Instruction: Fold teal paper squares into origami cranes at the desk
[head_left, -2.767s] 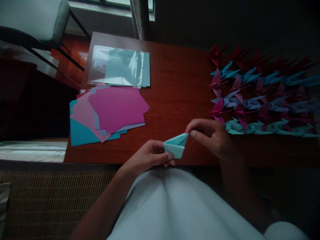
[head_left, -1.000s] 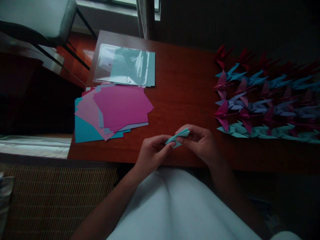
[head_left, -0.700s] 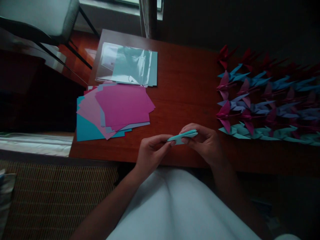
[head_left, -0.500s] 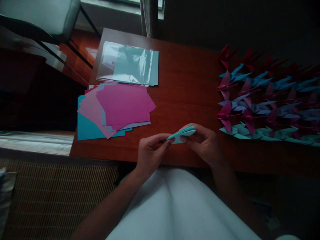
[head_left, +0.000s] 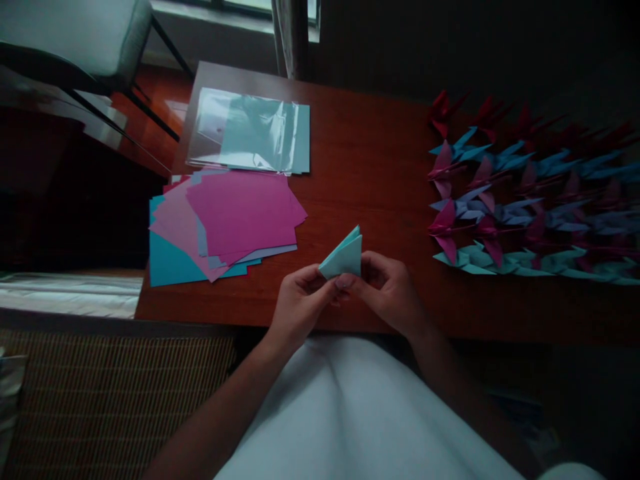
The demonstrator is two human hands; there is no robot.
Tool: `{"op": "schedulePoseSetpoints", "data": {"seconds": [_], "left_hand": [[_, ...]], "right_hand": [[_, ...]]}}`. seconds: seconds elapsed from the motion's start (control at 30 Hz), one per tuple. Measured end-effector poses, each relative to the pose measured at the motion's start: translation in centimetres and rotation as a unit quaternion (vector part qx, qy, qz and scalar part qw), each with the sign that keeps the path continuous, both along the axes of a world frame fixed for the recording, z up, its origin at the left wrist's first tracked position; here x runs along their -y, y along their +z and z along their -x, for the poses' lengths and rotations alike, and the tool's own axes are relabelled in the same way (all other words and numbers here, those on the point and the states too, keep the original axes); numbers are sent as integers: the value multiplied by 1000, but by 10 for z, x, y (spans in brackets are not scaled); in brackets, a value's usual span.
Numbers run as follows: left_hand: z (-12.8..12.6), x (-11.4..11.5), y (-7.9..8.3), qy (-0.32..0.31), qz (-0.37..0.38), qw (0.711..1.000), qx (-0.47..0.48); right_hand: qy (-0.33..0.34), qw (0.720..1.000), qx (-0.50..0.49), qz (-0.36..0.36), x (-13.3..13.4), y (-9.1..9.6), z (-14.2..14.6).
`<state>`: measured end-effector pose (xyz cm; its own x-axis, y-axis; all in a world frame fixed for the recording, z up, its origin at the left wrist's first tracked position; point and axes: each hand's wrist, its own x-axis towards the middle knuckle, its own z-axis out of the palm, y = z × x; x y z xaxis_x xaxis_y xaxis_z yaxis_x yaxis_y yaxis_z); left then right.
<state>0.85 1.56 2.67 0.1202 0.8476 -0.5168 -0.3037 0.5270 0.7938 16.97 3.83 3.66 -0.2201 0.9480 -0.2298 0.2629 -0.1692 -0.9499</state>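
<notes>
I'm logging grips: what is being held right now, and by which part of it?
A folded mint-green paper, held near its lower edge: the left hand grips the lower left, the right hand the lower right.

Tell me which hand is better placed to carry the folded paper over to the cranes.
Probably the right hand: it is nearer the paper cranes, which stand on its side. The left hand also holds the folded paper, so would have to let go.

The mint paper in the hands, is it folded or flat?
Folded: the mint paper makes a small pointed shape with layered edges showing.
</notes>
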Motion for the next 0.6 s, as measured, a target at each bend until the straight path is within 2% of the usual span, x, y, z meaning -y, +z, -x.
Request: {"op": "schedulePoseSetpoints", "data": {"seconds": [0.17,0.33,0.53,0.6], "left_hand": [[3,-1,0,-9,-22,1000,12],[5,-3,0,14,-33,999,-11],[3,-3,1,-13,-41,998,-39],[3,-3,2,-14,-37,999,-32]], "right_hand": [[19,1000,-8,8,-2,5,-5],[96,995,14,13,-5,9,-10],[14,999,-26,-14,-6,1,-7],[11,999,-33,-20,-6,-1,-6]]}}
